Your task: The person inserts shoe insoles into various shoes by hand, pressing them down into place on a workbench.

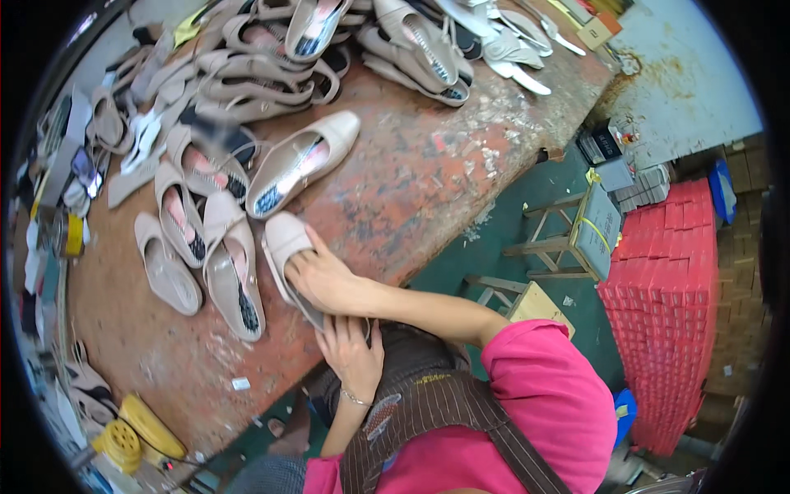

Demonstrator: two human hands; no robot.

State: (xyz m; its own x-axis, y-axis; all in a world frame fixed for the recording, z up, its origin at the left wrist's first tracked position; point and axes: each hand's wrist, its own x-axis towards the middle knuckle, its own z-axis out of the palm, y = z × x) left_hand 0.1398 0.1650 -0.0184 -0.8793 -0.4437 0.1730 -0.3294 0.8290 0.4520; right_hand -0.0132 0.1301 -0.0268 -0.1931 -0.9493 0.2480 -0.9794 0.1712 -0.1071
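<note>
A beige slingback shoe (287, 234) lies at the table's front edge, toe pointing away from me. My right hand (323, 280) reaches in from the right, its fingers tucked into the shoe's opening. At the heel end, my left hand (352, 352) grips the back of the same shoe; its fingertips are partly hidden below the right wrist. Just beyond stands another beige shoe (306, 162) with a patterned insole. To the left are several more, including a shoe with crossed uppers (234, 267) and a plain one (169, 267).
Piles of beige shoes (259, 86) cover the table's far side, with white insole pieces (512, 45) at the back right. A yellow tool (148, 424) with a cord lies front left. Right of the worn table (395, 181) are wooden stools (568, 230) and stacked red boxes (658, 305).
</note>
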